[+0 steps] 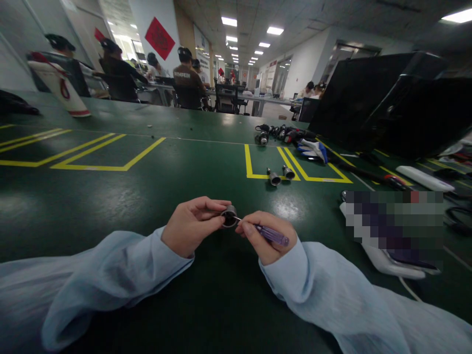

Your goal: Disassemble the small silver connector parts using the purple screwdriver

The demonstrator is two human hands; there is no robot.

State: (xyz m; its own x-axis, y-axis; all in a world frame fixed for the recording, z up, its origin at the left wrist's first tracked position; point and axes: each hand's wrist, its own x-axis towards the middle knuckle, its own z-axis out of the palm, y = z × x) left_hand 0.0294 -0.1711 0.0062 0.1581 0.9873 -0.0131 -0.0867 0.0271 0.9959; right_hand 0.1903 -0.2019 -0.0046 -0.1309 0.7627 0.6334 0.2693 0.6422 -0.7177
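Note:
My left hand [197,221] grips a small cup-shaped metal part [231,210] between thumb and fingers, its open end turned toward me and to the right. In my right hand [267,235] is a screwdriver with a clear purple handle [273,235]. Its thin shaft reaches into the mouth of the metal part; where the tip rests inside is hidden. Two similar metal parts, one [274,177] nearer and one [288,172] just behind it, lie on the green table beyond my right hand, by the yellow tape.
Dark metal fittings [262,137] and a blue-and-white glove [312,150] lie farther back. Right of my arm is a white object [387,263], partly blurred out. A large black case [368,98] stands at the right. Yellow tape [92,168] marks the table [147,196]. People sit beyond.

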